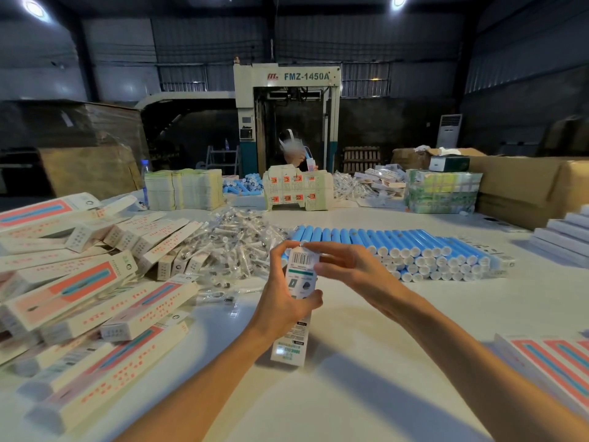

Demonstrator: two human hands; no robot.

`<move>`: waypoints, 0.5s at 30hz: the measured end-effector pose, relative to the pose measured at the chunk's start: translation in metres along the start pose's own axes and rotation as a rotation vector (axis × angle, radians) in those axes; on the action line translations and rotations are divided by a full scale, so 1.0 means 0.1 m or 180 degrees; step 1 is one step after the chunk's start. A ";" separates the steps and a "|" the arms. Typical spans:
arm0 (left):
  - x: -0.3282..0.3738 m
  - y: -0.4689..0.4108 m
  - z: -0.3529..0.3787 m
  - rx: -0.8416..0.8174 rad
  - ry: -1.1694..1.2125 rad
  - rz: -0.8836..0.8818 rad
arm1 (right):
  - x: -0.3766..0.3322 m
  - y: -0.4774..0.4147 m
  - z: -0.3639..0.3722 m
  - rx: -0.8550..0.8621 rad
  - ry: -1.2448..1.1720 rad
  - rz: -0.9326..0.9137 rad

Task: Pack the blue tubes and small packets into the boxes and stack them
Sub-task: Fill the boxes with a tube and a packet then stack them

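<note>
- left hand (280, 301): fingers (288, 250) wrapped round the middle of a long narrow box (301, 275), thumb across its printed face
- box stands nearly upright over the desk (478, 298), barcode end up; lower end is down at the desk surface (touching or not, can't tell)
- right hand (347, 269): index and thumb narrow, pinching the top end of the box at the flap, other fingers loosely curled behind
- blue tubes (398, 247): stacked in rows lying on the desk, just beyond and right of the box, white caps facing the camera
- small packets (236, 240): loose clear pile beyond and left of the box, a few strays nearer to it
- closed boxes (95, 282), pink and blue print, heaped untidily well left of the box
- flat printed cartons (557, 362) at the desk edge, right of the box and nearer the camera
- white stack (564, 234) far right of the box
- far beyond the box: stacks of flat carton blanks (183, 189), a second person (293, 148) at the opposite side of the desk, a machine (287, 78) marked FMZ-1450A behind them
- brown shipping cartons (526, 183) beyond and right of the box
</note>
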State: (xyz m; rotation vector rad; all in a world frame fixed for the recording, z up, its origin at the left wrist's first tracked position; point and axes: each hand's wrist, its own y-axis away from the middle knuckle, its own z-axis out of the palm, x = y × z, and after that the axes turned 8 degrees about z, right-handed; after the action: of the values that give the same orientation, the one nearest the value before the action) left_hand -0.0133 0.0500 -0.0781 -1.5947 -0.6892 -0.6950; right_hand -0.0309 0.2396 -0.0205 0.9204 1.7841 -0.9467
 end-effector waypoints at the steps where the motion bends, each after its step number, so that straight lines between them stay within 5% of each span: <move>1: 0.00 0.00 -0.01 0.0019 -0.0002 0.0003 | 0.04 0.03 0.06 0.0050 -0.0056 -0.0105; 7: 0.00 -0.01 0.00 0.0083 -0.0089 0.0002 | 0.17 0.09 0.30 0.0673 -0.0498 -0.0429; 15: -0.02 -0.01 -0.01 -0.0015 -0.0074 0.0063 | 0.18 0.10 0.27 0.0699 -0.0190 -0.0673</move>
State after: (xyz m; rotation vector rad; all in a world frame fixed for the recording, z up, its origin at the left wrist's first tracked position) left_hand -0.0157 0.0488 -0.0788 -1.6143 -0.6883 -0.6648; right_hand -0.0183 0.2236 -0.0478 0.8385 1.7758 -1.3125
